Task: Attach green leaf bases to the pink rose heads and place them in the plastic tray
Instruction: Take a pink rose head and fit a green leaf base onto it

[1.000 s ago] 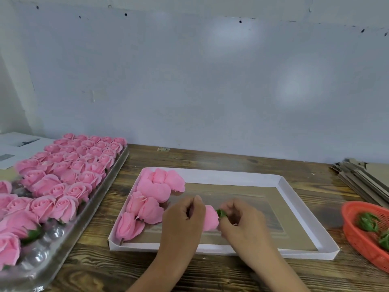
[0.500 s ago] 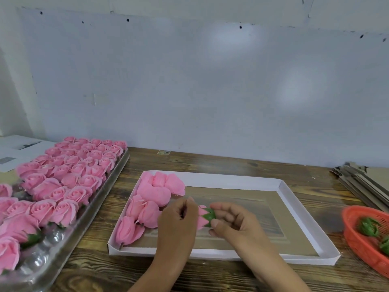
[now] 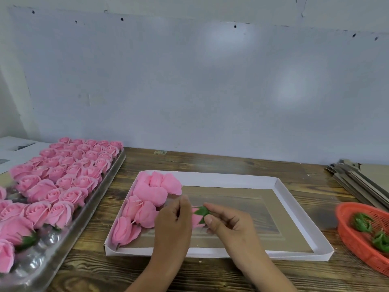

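Both hands meet over the white cardboard box lid [image 3: 282,186] in the middle of the worktop [image 3: 231,161]. With my left hand [image 3: 172,224] I curl my grip round a pink rose head [image 3: 196,217], which is mostly hidden behind my fingers. With my right hand [image 3: 229,224] I pinch the green leaf base [image 3: 202,212] against the rose's end, thumb below and forefinger above. They are held just above the lid's brown floor.

In the left part of the lid lie loose rose heads [image 3: 145,205], just beside my left hand. Left of the lid, the clear plastic tray [image 3: 88,216] runs from near to far, packed with rows of finished roses [image 3: 69,171]; some near pockets are bare. At the right edge, well apart from my hands, an orange basket [image 3: 353,241] holds spare green bases [image 3: 362,223]. Beyond it at the far right lies a stack of flat cardboard [image 3: 362,180], and papers [image 3: 19,150] sit at the far left by the wall.
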Demonstrator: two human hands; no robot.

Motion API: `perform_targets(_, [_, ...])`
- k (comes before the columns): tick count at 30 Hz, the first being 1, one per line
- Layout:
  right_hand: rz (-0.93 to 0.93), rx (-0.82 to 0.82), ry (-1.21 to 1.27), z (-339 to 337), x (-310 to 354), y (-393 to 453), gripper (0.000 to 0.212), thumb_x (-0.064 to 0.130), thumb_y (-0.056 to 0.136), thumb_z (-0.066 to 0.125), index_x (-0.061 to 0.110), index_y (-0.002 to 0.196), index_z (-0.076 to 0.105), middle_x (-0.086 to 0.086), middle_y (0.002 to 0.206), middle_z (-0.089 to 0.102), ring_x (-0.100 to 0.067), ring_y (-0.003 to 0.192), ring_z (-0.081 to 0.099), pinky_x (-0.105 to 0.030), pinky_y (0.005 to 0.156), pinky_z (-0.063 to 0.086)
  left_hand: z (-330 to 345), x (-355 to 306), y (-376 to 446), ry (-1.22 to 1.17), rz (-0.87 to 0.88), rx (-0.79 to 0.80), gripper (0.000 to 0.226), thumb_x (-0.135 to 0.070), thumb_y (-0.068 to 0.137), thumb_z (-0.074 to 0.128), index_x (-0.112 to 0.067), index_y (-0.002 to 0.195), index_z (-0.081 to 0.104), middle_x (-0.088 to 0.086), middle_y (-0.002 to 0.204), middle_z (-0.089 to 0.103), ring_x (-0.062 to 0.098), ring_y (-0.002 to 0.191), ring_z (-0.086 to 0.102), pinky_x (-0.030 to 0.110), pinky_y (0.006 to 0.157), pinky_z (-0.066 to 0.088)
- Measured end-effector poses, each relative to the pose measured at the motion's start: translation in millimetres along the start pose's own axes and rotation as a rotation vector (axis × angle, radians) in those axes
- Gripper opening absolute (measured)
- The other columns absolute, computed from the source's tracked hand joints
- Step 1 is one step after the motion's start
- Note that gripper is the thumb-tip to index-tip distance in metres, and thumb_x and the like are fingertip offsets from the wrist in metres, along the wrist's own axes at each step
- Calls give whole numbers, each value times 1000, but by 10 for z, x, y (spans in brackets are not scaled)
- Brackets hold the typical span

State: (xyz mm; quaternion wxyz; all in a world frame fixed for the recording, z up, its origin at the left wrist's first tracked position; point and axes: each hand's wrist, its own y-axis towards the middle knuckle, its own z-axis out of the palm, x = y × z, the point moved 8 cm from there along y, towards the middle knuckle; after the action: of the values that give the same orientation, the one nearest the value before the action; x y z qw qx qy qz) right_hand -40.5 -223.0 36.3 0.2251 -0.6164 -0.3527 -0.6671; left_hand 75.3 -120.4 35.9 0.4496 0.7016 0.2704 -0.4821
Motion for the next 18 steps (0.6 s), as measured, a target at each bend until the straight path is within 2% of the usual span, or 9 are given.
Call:
perform_targets(2, [-7, -20, 53, -1, -23, 0, 26, -3, 83, 70, 14, 102, 71, -1, 90, 78, -7, 79, 72, -19, 67, 54, -1, -10, -8, 13, 14, -10, 45, -26, 103, 44, -19, 58, 41, -11, 47, 41, 2, 48, 39, 13, 47, 34])
perform_targets(4, [-27, -30, 72, 3, -38, -12, 25, 6, 77, 74, 14, 100, 70, -3, 91, 78, -12, 87, 73, -20, 72, 56, -2, 16, 0, 16, -2, -8, 46, -26, 103, 43, -17, 58, 42, -10, 48, 41, 3, 48, 39, 13, 48, 34])
perform_targets(6, [-53, -20, 49, 12, -38, -29, 31, 20, 69, 76, 14, 100, 71, -3, 92, 78, -17, 91, 73, -23, 78, 57, 2, 50, 12, 20, -26, 3, 47, -27, 104, 42, -15, 59, 44, -8, 48, 39, 4, 48, 38, 15, 48, 34])
perform_targets(9, [-97, -4, -44, 10, 1, -39, 36, 25, 68, 77, 14, 102, 74, -1, 93, 78, -19, 91, 73, -31, 83, 58, 7, 81, 18, 33, -54, 10, 49, -30, 104, 41, -13, 59, 44, -7, 50, 38, 5, 47, 37, 17, 47, 33])
perform_targets(13, [-70, 2, -2, 16, -18, -22, 27, 17, 73, 76, 16, 101, 74, 1, 92, 78, -16, 91, 74, -25, 81, 58, 15, 100, 18, 5, -91, 9, 49, -30, 103, 43, -9, 59, 49, -3, 49, 41, 4, 46, 38, 16, 44, 33])
perform_targets(18, [-54, -25, 38, 14, -10, -28, 29, 25, 67, 75, 21, 95, 75, 1, 90, 78, -12, 86, 74, -21, 74, 57, 20, 67, 17, -24, -71, 17, 54, -35, 100, 42, 5, 63, 48, 5, 53, 43, 12, 49, 39, 21, 47, 34])
